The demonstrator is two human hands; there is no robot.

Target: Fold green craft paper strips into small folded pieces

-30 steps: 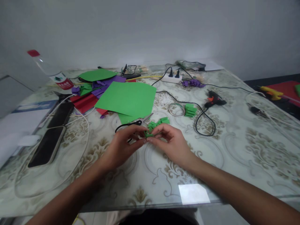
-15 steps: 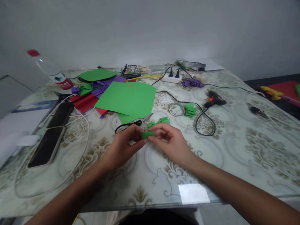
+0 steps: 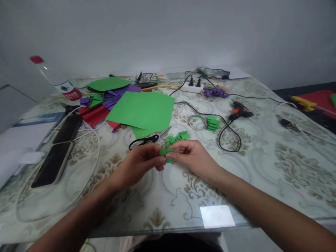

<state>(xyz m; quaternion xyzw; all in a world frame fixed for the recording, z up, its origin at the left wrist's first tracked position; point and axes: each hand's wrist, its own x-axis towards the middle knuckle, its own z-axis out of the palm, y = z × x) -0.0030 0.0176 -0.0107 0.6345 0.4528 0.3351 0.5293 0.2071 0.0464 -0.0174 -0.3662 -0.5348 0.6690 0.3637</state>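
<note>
My left hand (image 3: 140, 163) and my right hand (image 3: 193, 158) meet over the middle of the table, fingers pinched together on a small folded green paper piece (image 3: 166, 154). Both hands grip it from opposite sides, just above the glass top. Right behind them lie several more folded green pieces (image 3: 177, 137) and black-handled scissors (image 3: 147, 139). A large green paper sheet (image 3: 143, 109) lies farther back.
Two dark phones (image 3: 54, 162) and a white cable lie at the left. Red and purple paper scraps (image 3: 98, 108), a bottle (image 3: 56, 82), a power strip (image 3: 193, 87), a black glue gun (image 3: 240, 110) with its cord, a tape ring (image 3: 197, 122) and a green stack (image 3: 213, 123) crowd the back.
Both hands have drawn slightly nearer to me and closed tighter around the green piece, which has turned between the fingers. Nothing else on the table has moved.
</note>
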